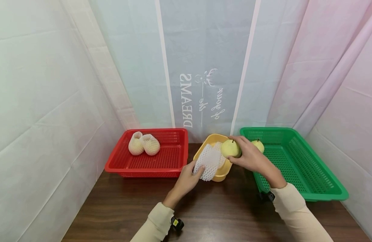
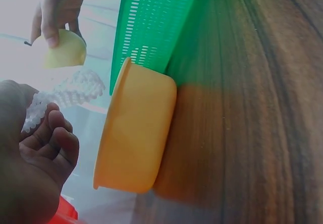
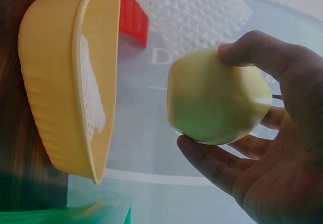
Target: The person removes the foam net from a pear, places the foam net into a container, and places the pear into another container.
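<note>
Head view alone gave the two netted fruits (image 1: 151,145) in the far left part of the red basket (image 1: 149,174), at left, and a bare fruit (image 1: 258,146) in the far left corner of the green basket (image 1: 294,164), at right, partly behind a hand. Right wrist view showed a second foam net (image 3: 92,90) lying inside the yellow tub (image 1: 219,178); left wrist view gave only the tub's outer wall.

Left hand (image 1: 187,177): thumb and fingers curled round the white foam net (image 1: 207,164), held up by the tub's left side. Right hand (image 1: 250,154): thumb and fingers spread round the pale green fruit (image 1: 229,149), gripping its sides near the tub's right side. Hands apart, fruit just right of the net; whether those two touched I could not tell.

Left forearm slanted far and right from the near side; right forearm slanted far and left, palm facing left
</note>
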`<state>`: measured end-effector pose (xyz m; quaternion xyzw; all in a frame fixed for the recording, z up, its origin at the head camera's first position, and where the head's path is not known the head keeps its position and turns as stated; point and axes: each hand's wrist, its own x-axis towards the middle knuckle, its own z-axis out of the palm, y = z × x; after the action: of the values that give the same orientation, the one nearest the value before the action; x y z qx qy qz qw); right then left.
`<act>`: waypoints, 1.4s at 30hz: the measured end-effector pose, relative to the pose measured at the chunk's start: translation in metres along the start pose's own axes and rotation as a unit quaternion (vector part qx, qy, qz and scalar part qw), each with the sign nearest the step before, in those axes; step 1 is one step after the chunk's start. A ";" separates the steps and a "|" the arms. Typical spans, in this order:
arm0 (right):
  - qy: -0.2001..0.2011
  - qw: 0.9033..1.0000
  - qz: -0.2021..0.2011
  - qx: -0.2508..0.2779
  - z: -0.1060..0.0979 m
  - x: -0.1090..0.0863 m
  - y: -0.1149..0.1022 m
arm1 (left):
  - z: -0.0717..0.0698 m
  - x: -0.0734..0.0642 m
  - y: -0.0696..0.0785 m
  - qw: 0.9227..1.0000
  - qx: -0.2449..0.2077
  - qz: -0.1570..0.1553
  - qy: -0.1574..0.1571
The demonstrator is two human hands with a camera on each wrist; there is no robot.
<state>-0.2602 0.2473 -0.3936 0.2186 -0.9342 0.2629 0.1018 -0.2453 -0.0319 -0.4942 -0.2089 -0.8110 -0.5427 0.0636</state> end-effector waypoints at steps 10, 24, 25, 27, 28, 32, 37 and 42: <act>-0.004 1.000 0.020 -0.003 -0.003 0.006 0.011 | 0.005 0.013 0.003 1.000 0.006 0.001 0.006; -0.011 0.999 0.042 -0.011 -0.014 0.011 0.012 | 0.011 0.033 0.006 1.000 0.024 -0.004 0.015; -0.011 0.999 0.043 -0.011 -0.015 0.011 0.012 | 0.011 0.034 0.007 1.000 0.026 -0.005 0.015; -0.013 0.999 0.045 -0.009 -0.016 0.012 0.012 | 0.012 0.037 0.008 1.000 0.026 -0.009 0.011; -0.015 0.999 0.046 -0.007 -0.017 0.013 0.012 | 0.012 0.039 0.008 1.000 0.025 -0.012 0.009; -0.017 0.999 0.051 -0.008 -0.020 0.015 0.015 | 0.014 0.045 0.009 1.000 0.020 -0.022 0.001; -0.019 0.998 0.054 -0.008 -0.022 0.018 0.019 | 0.014 0.053 0.009 0.999 0.025 -0.025 0.004; -0.017 0.998 0.055 -0.009 -0.024 0.019 0.023 | 0.015 0.058 0.007 0.999 0.030 -0.026 0.005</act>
<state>-0.2862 0.2710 -0.3781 0.1700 -0.9487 0.2562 0.0732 -0.2926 -0.0002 -0.4755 -0.1831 -0.8320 -0.5203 0.0595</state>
